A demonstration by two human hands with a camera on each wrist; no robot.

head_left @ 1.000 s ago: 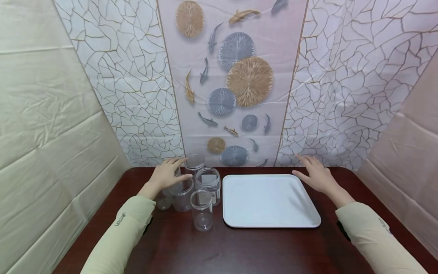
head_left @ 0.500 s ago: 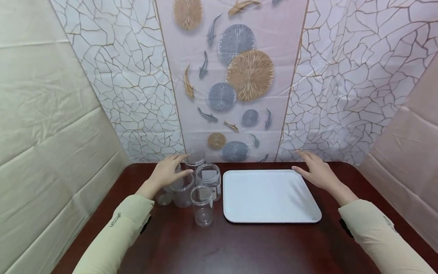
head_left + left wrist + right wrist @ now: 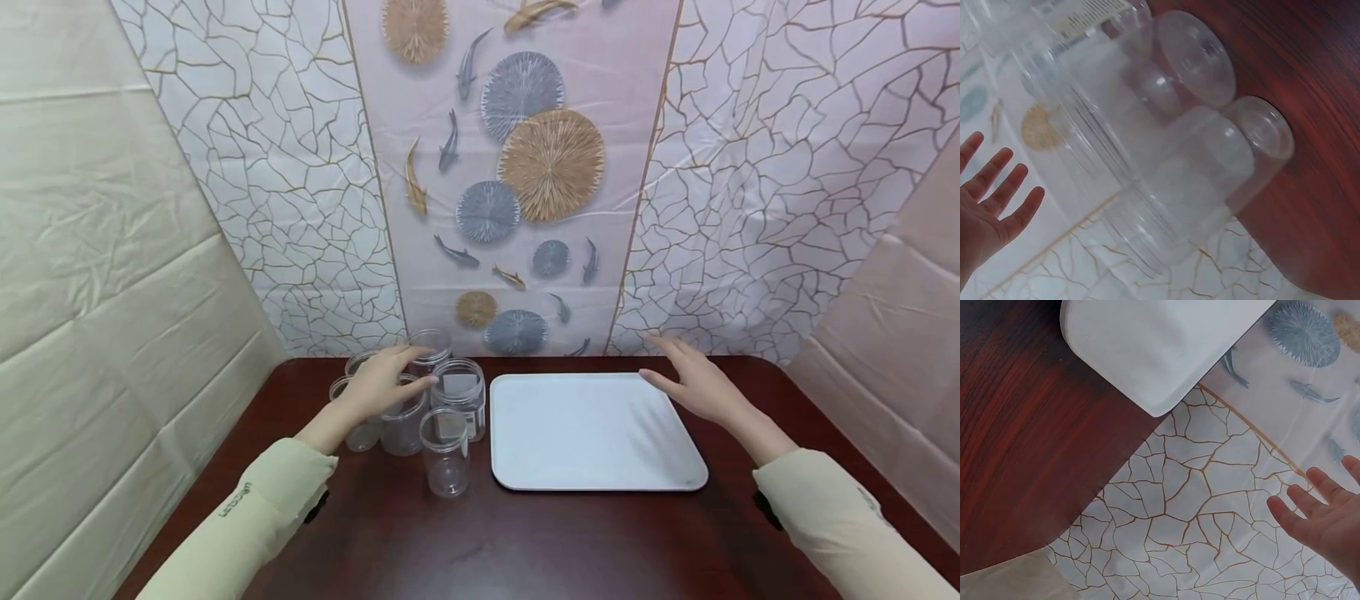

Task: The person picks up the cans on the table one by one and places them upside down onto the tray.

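Head view: left hand (image 3: 378, 385), fingers extended, grasping nothing, over a cluster of clear jars (image 3: 402, 435) that stands upright on a dark red table (image 3: 525, 537). White tray (image 3: 592, 433), lies flat just right of the jars. Right hand (image 3: 699, 388), released, near the tray's far right corner.

Left wrist view: jars, one labelled; fingers spread.

Right wrist view: tray corner; fingers extended, holding nothing.
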